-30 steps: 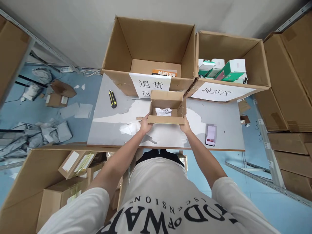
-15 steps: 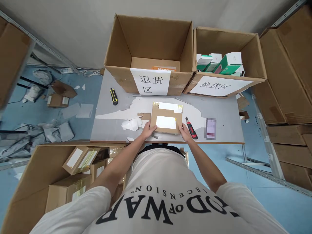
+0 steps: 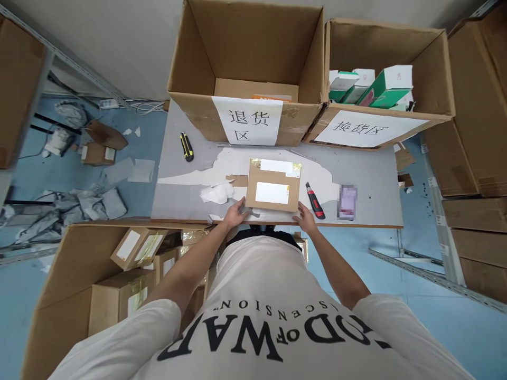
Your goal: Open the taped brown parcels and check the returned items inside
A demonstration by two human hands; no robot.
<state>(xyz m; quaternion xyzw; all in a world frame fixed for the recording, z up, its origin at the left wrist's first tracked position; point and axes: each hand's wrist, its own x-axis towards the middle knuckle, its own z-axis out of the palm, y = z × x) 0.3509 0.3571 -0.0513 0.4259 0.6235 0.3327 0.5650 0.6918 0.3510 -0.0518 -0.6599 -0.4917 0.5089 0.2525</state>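
A small cardboard box point(image 3: 273, 179) with white labels and clear tape on top lies on the grey table point(image 3: 376, 184) in front of me. My left hand point(image 3: 235, 212) is open at the box's lower left corner, fingers loosely spread. At the lower right corner my right hand point(image 3: 304, 217) is open too, its fingertips close to the edge. Whether either hand still touches the box is hard to tell. A red and black utility knife point(image 3: 316, 201) rests just right of the box, and a crumpled white wrapper point(image 3: 217, 193) lies to its left.
Two big labelled cartons stand at the back: the left carton point(image 3: 190, 111) and the right carton point(image 3: 431, 113), which holds green-white boxes point(image 3: 390, 87). A yellow-black utility knife point(image 3: 186, 146) and a pixelated phone-like item point(image 3: 347, 202) lie on the table. A parcel-filled carton point(image 3: 59, 285) is at lower left.
Both hands have loosened from the box's sides and drawn slightly down and outward. The box now rests on the table. My view has shifted a little.
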